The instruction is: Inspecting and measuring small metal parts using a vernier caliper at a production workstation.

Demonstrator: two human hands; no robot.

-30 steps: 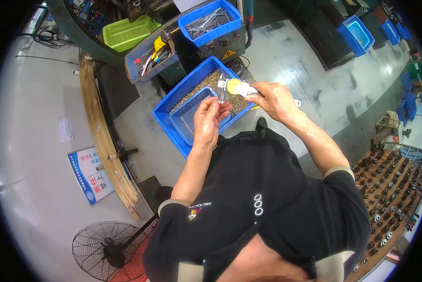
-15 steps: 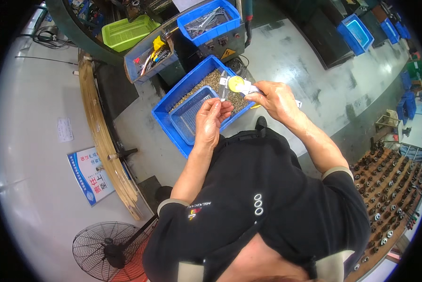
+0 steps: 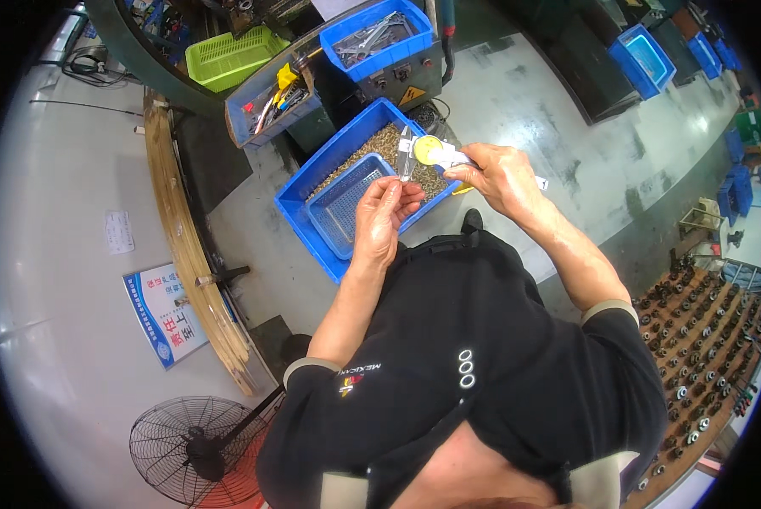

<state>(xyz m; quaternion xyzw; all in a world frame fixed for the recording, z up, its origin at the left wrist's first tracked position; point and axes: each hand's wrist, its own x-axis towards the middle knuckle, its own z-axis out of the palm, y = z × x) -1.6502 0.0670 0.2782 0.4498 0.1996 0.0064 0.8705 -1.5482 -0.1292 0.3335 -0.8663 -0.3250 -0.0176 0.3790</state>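
Right fingers (image 3: 480, 155) around the yellow-dialed caliper (image 3: 429, 151)

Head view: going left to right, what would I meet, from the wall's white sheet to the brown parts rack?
White sheet, green basket, left hand, yellow dial, right hand, brown parts rack.

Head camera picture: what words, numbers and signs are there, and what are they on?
Black shirt: chest lettering, not copied here.
Wall sign: big red and dark characters, not copied; smaller ones unreadable.
White paper: writing too small.
Yellow triangle label: lightning-bolt symbol.
Yellow-dialled caliper: any markings too small.
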